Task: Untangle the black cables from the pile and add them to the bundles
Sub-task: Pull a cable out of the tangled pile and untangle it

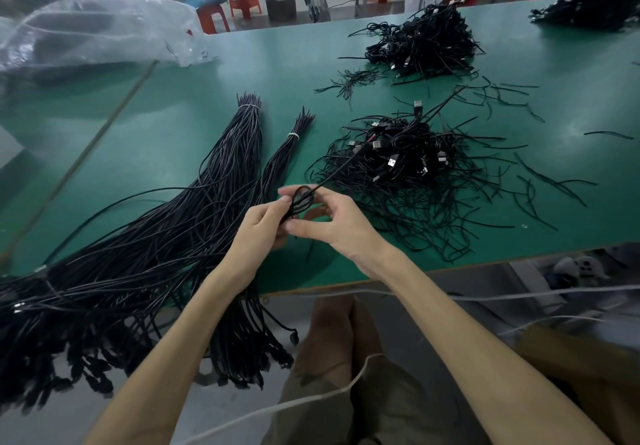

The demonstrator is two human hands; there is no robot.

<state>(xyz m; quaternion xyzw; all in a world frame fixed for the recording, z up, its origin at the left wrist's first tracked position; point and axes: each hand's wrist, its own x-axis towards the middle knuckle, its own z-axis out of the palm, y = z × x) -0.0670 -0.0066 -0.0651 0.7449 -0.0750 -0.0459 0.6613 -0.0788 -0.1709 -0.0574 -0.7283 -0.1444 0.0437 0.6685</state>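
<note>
A coiled black cable (302, 198) is held between both hands above the green table (180, 125). My left hand (261, 226) grips the lower part of the coil, and my right hand (332, 222) pinches its loops from the right. One strand runs from the coil up to the tangled pile of black cables with USB plugs (405, 153). To the left lie two tied bundles, a large bundle (194, 209) and a thin bundle (282, 157), their lower ends hanging over the table's front edge.
A second cable heap (426, 42) lies farther back, and a third heap (595, 4) sits at the far right corner. Loose black twist ties (349, 80) are scattered around the piles. A clear plastic bag (100, 28) lies at the back left. A white cord (311, 399) crosses my lap.
</note>
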